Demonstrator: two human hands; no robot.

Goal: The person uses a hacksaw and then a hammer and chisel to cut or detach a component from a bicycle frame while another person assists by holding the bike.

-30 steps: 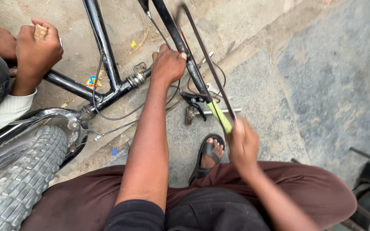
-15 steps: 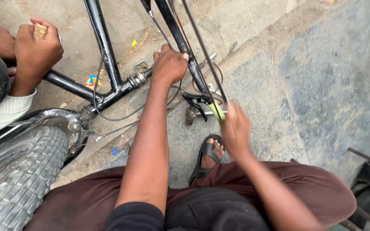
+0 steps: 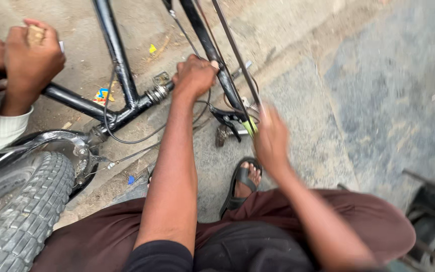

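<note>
A black bicycle frame [image 3: 112,60] lies over the ground in front of me. My left hand [image 3: 193,75] is closed around one of its slanted black tubes [image 3: 212,50], near the bottom bracket [image 3: 157,91]. My right hand [image 3: 270,138], blurred by motion, grips a tool with a yellow-green handle [image 3: 250,126]. The tool's tip sits at the black brake part [image 3: 227,118] on the tube. Thin cables [image 3: 127,138] loop below the frame.
Another person's hand [image 3: 28,60], with a white sleeve below it, holds the frame at the upper left. A knobby tyre [image 3: 21,216] fills the lower left. My sandalled foot [image 3: 242,181] rests on the concrete. Dark machinery [image 3: 434,216] sits at the right edge.
My right hand with the yellow-green tool has moved up and closer to the brake part on the tube. My left hand and the other person's hand have stayed where they were.
</note>
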